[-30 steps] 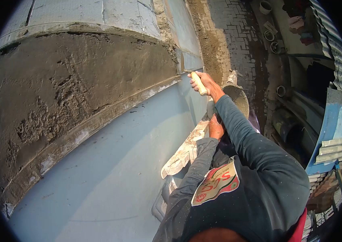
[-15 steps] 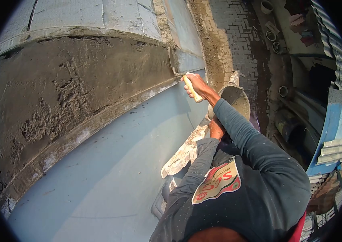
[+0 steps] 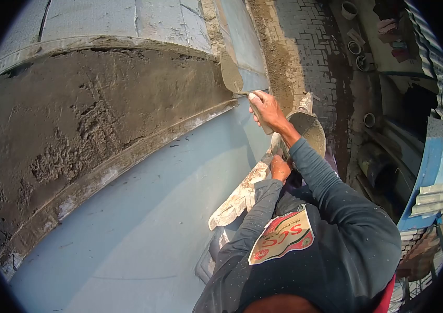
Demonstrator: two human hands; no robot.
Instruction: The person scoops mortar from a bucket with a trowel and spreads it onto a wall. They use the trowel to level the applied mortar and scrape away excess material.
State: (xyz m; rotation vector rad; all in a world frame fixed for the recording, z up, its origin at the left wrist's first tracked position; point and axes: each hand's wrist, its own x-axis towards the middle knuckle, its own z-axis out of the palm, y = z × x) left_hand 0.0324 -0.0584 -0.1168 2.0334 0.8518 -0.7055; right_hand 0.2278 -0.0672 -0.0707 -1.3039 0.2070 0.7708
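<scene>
My right hand point(image 3: 267, 110) is wrapped round the handle of a trowel point(image 3: 231, 74). The trowel's mortar-coated blade shows its broad face at the right end of a band of wet grey mortar point(image 3: 153, 94) on the wall. Lower down, my left hand point(image 3: 280, 168) is closed beside a mortar-stained bucket point(image 3: 315, 136); what its fingers hold is hidden. The bucket sits partly behind my right forearm, with grey mortar inside. A pale, splattered board point(image 3: 240, 201) runs down and left from near my left hand.
A smooth blue-grey wall point(image 3: 143, 224) lies below the mortar band, with a rough ledge point(image 3: 112, 175) between them. Far below on the right is a paved path point(image 3: 310, 47) with several buckets point(image 3: 349, 10) along it. Corrugated roofing point(image 3: 433, 68) edges the far right.
My right hand has shifted slightly right and turned the trowel, so its blade now shows broad-side instead of nearly edge-on. More of my left hand shows; it stays by the bucket.
</scene>
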